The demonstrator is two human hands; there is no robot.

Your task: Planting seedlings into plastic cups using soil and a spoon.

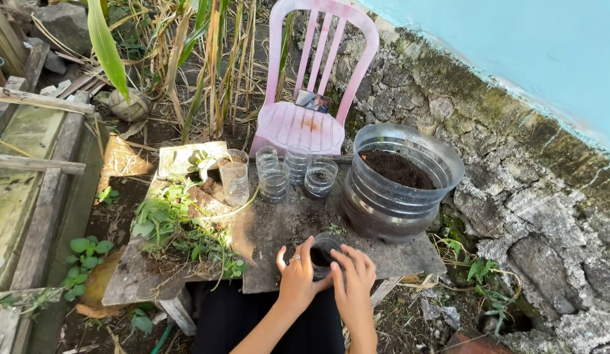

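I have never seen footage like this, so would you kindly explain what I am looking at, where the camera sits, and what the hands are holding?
There is no machine here, just a person at work outdoors. The single picture comes from a camera worn on the person's head, looking down at their own two bare hands.

The left hand and right hand are cupped around a small clear cup with dark soil inside. It stands on a rough, dirty board that serves as a table.

Also on the board are a large cut-off clear plastic tub holding soil, several empty clear cups, and a heap of uprooted green seedlings. Behind it stands a pink plastic chair by a stone wall.
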